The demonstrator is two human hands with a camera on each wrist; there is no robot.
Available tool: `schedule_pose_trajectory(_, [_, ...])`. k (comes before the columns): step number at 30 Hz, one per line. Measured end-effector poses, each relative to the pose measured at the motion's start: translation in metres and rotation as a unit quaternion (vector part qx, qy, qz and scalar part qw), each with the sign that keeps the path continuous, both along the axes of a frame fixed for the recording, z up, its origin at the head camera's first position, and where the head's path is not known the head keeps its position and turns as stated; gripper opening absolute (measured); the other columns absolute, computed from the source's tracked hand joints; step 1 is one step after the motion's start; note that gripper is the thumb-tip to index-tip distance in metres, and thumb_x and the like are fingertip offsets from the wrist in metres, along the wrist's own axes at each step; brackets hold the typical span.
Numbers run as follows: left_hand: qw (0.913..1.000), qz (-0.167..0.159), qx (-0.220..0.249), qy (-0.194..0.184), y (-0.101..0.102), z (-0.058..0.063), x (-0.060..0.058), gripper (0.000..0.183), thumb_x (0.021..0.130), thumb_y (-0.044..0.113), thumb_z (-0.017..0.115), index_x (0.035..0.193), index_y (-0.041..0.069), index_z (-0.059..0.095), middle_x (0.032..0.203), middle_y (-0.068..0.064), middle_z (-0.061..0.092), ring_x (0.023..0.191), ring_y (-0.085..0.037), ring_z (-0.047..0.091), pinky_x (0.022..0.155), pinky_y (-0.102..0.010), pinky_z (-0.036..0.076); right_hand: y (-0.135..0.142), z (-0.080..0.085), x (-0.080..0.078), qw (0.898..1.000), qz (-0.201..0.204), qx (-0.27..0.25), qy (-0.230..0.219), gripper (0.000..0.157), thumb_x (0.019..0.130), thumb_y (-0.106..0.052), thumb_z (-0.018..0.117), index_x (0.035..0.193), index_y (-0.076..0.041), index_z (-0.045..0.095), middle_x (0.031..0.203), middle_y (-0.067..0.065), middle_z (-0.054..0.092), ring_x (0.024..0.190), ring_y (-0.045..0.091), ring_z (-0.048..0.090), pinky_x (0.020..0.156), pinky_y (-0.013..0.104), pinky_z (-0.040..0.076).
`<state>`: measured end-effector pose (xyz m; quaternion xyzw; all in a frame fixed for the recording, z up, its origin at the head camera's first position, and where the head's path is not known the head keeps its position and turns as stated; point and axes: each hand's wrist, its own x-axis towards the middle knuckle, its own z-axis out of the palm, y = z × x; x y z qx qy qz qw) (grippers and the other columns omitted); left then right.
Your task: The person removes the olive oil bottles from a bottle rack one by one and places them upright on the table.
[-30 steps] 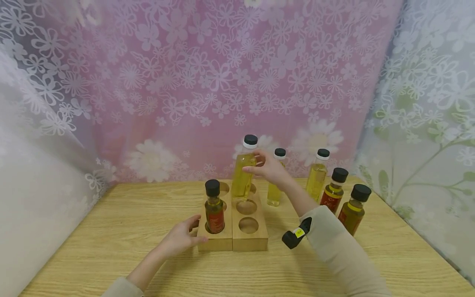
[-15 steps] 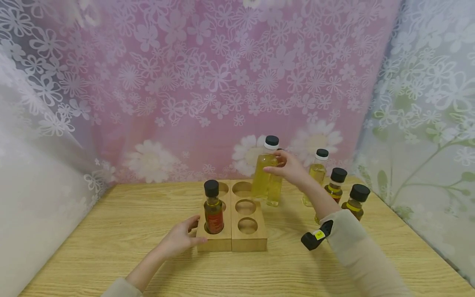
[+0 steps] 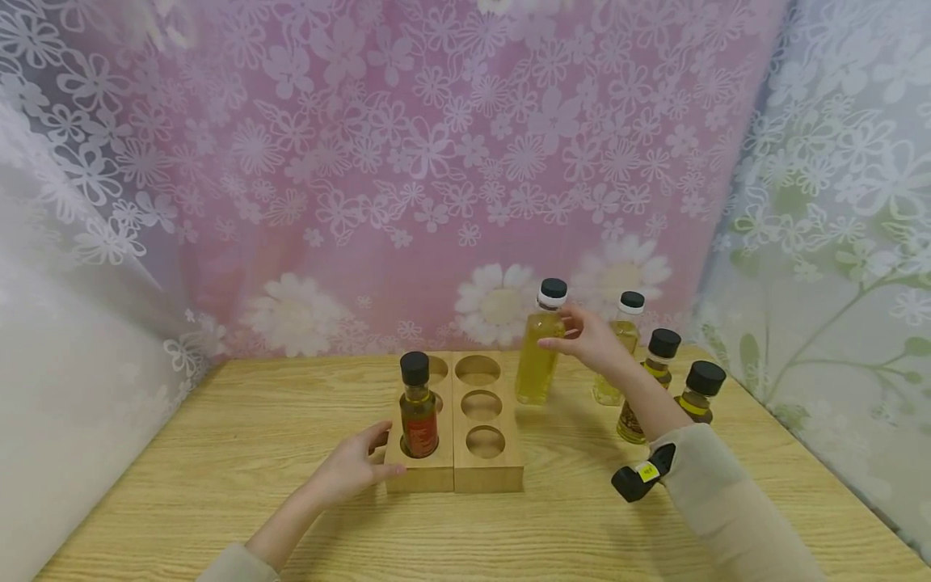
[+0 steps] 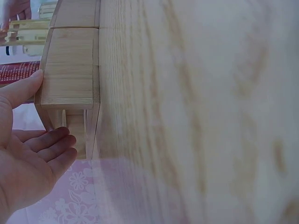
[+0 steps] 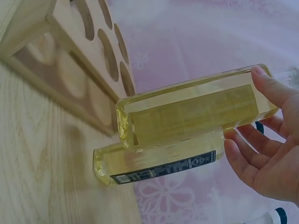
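Observation:
My right hand [image 3: 592, 343] grips the upper part of a clear oil bottle [image 3: 540, 356] with yellow oil and a black cap, to the right of the wooden rack [image 3: 489, 478]. In the right wrist view a second yellow oil bottle [image 5: 159, 169] with a dark label stands close beside the held one; the head view hides it. My left hand [image 3: 351, 470] lies at the rack's front left corner, thumb along the front edge, fingers fairly straight by the open side. A dark oil bottle [image 3: 419, 424] with a red label sits in the rack's front left hole.
Further right stand another yellow oil bottle [image 3: 607, 388] and two dark, black-capped bottles [image 3: 631, 422], [image 3: 700, 404], partly behind the right forearm. The rack has round holes in two columns. A floral curtain [image 3: 465, 162] hangs behind the wooden table [image 3: 291, 404].
My right hand has carried the yellow oil bottle from above the rack to the right and lowered it, in front of the second yellow bottle. The left hand has stayed put.

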<state>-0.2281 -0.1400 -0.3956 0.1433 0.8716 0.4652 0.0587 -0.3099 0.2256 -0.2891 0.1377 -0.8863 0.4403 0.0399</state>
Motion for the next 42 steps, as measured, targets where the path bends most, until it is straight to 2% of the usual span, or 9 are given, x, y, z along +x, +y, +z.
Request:
schedule_pose_trajectory(7, [1.0, 0.0, 0.0, 0.0, 0.0, 0.002, 0.003, 0.084, 0.078, 0.028, 0.076, 0.139, -0.009, 0.032, 0.13, -0.024, 0.049, 0.121, -0.044, 0.043, 0.094, -0.055, 0.039, 0.005, -0.011, 0.001, 1.0, -0.006, 0.029, 0.01, 0.075, 0.08, -0.04, 0.072, 0.135, 0.0, 0.041, 0.128, 0.025, 0.045, 0.113, 0.039, 0.046, 0.087, 0.049, 0.045])
schedule_pose_trajectory(17, [0.9999, 0.007, -0.013, 0.001, 0.001, 0.001, 0.004, 0.084, 0.077, 0.03, 0.076, 0.139, -0.007, 0.034, 0.129, -0.023, 0.049, 0.119, -0.045, 0.044, 0.093, -0.054, 0.039, 0.007, -0.027, 0.006, 0.999, -0.003, 0.031, 0.012, 0.073, 0.081, -0.038, 0.072, 0.133, 0.004, 0.042, 0.123, 0.025, 0.048, 0.11, 0.039, 0.049, 0.084, 0.047, 0.047])
schedule_pose_trajectory(37, [1.0, 0.002, -0.004, -0.002, 0.0, 0.001, 0.0, 0.086, 0.078, 0.032, 0.075, 0.14, -0.007, 0.032, 0.131, -0.024, 0.048, 0.121, -0.044, 0.042, 0.093, -0.055, 0.039, 0.014, -0.043, 0.002, 0.999, -0.003, 0.036, 0.001, 0.069, 0.08, -0.037, 0.072, 0.13, 0.004, 0.045, 0.123, 0.025, 0.05, 0.108, 0.04, 0.052, 0.082, 0.046, 0.049])
schedule_pose_trajectory(42, [1.0, 0.001, 0.001, -0.002, 0.0, 0.001, 0.0, 0.086, 0.078, 0.031, 0.075, 0.14, -0.008, 0.031, 0.132, -0.024, 0.047, 0.121, -0.044, 0.042, 0.094, -0.055, 0.038, 0.017, -0.043, 0.002, 0.999, 0.002, 0.03, -0.01, 0.071, 0.082, -0.033, 0.071, 0.133, 0.006, 0.041, 0.126, 0.027, 0.047, 0.111, 0.042, 0.049, 0.084, 0.047, 0.048])
